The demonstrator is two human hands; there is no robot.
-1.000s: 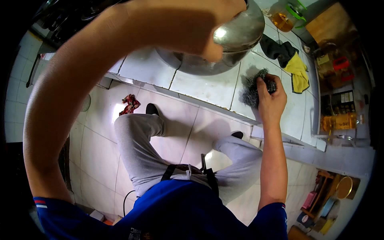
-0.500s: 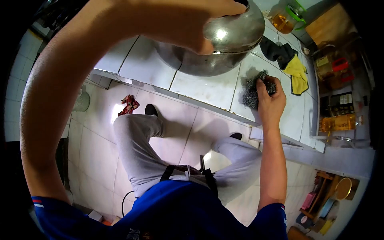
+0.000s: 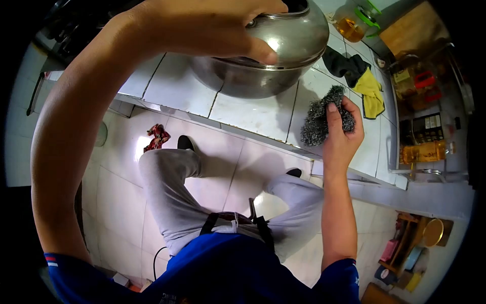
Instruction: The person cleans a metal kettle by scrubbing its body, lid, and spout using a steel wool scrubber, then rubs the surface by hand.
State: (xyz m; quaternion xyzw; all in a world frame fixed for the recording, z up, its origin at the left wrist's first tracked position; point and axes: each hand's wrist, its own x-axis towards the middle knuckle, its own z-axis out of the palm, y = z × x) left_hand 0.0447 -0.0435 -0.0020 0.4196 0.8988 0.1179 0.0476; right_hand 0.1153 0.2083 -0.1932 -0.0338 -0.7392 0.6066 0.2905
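A shiny stainless steel pot [image 3: 253,81] with a domed upper part stands on the white tiled counter [image 3: 253,114]. My left hand [image 3: 238,30] reaches over from the left and grips its dome, the thumb against the near side and the fingers up by the dark opening at the top. Part of that hand runs out of the upper edge of the view. In my right hand [image 3: 341,124] is a tangled grey steel wool scrubber [image 3: 316,121], pinched between thumb and fingers. It is held over the counter, right of the pot and apart from it.
A black and yellow glove [image 3: 372,93] lies behind my right hand. Further back stands a glass jug [image 3: 352,29] with amber liquid and a green handle. A rack [image 3: 422,149] with bottles and packets is on the right. A red patterned cloth [image 3: 157,137] lies on the floor.
The steel wool scrubber has come up off the counter in my right hand and shows more fully. My left thumb has shifted slightly on the dome, and the view has moved a little.
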